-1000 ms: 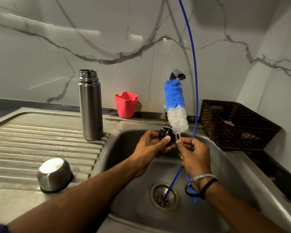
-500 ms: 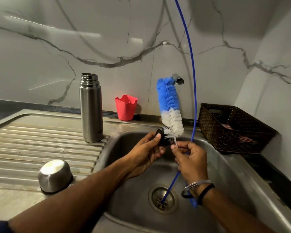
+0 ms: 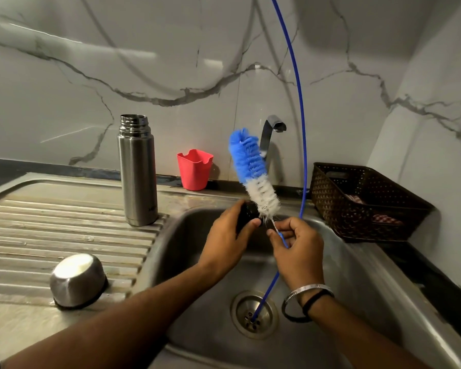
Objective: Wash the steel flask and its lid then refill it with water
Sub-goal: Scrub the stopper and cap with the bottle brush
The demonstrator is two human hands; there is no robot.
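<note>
The open steel flask [image 3: 137, 171] stands upright on the drainboard beside the sink. Its steel cup lid [image 3: 76, 280] lies upside down on the drainboard at the front left. Over the sink basin my left hand [image 3: 228, 234] grips a small black stopper [image 3: 246, 215], mostly hidden by my fingers. My right hand [image 3: 297, 247] pinches the thin wire handle of a blue and white bottle brush [image 3: 253, 171]. The brush's white bristles touch the stopper and its blue tip leans up to the left.
A thin blue hose [image 3: 301, 129] curves down from above into the sink drain [image 3: 254, 314]. The tap spout [image 3: 273, 129] rises behind the brush. A red cup [image 3: 194, 169] stands at the wall. A dark woven basket [image 3: 362, 201] sits right of the sink [image 3: 357, 262].
The brush has tilted further to the left while its white end stays against the stopper. Both hands have shifted slightly over the basin; the flask and cup lid stay put.
</note>
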